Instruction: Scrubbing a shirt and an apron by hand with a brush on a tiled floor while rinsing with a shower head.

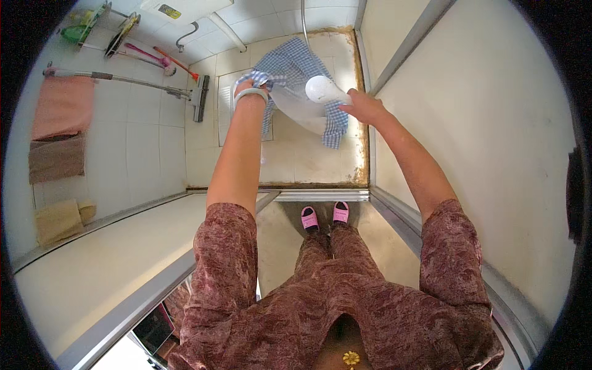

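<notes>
My left hand [249, 85], with a pale bangle at the wrist, grips a bunched part of a blue-and-white checked cloth [289, 58]. The cloth hangs spread out over the tiled floor of a shower stall. It may be a garment; its full shape does not show. In my right hand [365, 107] is the handle of a white shower head [321, 89], held in front of the cloth's right part. A whitish translucent area [298, 111] lies below the head; whether it is water or fabric, I cannot tell. A metal hose [304, 21] runs down behind the cloth.
A squeegee-like mop [200, 98] and brushes [155, 58] hang on the left tiled wall, near towels [62, 104]. A white appliance [185, 9] is mounted above. A metal door track [321, 195] crosses before my pink slippers [341, 212]. A framed panel [467, 106] stands at right.
</notes>
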The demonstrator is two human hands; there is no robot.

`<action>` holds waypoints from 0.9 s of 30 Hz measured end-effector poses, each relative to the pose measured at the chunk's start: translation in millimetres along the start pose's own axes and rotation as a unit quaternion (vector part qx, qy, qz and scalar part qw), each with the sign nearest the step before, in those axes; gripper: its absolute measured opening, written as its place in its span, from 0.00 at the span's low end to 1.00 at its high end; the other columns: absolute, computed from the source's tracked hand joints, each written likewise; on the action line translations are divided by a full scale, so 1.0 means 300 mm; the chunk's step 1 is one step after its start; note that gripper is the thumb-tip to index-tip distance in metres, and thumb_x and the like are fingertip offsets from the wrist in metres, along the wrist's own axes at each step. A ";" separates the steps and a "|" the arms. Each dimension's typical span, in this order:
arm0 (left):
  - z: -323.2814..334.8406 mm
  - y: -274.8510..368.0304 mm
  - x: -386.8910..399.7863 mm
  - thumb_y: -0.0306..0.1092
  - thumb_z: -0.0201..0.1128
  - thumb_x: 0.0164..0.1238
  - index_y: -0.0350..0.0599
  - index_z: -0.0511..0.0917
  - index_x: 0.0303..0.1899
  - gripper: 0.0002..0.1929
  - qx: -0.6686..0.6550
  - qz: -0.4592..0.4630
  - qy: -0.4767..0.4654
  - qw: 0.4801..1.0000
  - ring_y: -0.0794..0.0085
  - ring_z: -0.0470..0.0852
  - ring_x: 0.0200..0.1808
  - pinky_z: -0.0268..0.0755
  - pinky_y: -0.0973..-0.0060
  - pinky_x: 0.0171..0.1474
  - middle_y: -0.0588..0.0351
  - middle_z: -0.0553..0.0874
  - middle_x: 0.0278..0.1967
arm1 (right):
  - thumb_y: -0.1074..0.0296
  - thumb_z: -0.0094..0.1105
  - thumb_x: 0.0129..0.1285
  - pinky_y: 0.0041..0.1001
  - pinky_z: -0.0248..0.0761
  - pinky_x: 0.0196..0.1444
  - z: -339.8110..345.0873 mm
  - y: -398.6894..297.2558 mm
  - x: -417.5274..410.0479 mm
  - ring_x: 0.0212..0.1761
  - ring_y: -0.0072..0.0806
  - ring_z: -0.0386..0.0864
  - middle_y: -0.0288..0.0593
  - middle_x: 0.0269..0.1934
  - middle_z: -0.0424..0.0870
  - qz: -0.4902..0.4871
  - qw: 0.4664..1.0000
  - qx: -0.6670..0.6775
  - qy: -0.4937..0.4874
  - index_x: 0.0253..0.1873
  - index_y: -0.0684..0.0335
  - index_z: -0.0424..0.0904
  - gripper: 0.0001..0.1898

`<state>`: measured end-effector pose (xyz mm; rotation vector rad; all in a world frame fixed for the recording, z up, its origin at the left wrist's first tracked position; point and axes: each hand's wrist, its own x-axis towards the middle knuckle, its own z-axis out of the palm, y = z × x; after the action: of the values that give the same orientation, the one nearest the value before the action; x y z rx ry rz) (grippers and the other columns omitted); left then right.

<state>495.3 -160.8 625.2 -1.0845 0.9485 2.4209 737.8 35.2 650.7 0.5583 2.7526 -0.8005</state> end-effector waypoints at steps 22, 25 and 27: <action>0.218 0.060 0.126 0.30 0.64 0.68 0.43 0.75 0.59 0.19 0.497 0.186 -0.123 0.839 0.59 0.84 0.51 0.81 0.54 0.44 0.49 0.83 0.54 | 0.40 0.61 0.65 0.41 0.74 0.53 -0.166 0.001 0.042 0.51 0.47 0.82 0.52 0.48 0.85 0.045 0.992 -0.024 0.117 0.56 0.67 0.74 0.31; 0.225 0.335 0.296 0.35 0.68 0.66 0.49 0.75 0.60 0.22 0.795 0.365 -0.080 0.478 0.67 0.81 0.57 0.81 0.53 0.47 0.59 0.83 0.57 | 0.39 0.60 0.65 0.40 0.74 0.53 -0.214 -0.135 0.069 0.51 0.48 0.82 0.55 0.47 0.85 -0.025 0.991 0.036 0.125 0.54 0.69 0.74 0.32; 0.167 0.391 0.335 0.31 0.65 0.68 0.49 0.74 0.60 0.20 0.637 0.370 -0.116 0.666 0.62 0.81 0.57 0.80 0.53 0.49 0.54 0.83 0.57 | 0.39 0.60 0.66 0.40 0.74 0.54 -0.203 -0.194 0.085 0.50 0.49 0.83 0.58 0.45 0.85 -0.028 0.981 0.108 0.160 0.54 0.72 0.73 0.34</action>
<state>340.3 -209.6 626.0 0.2155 2.6521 1.3703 684.4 31.1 720.4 0.7111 3.0012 -1.1217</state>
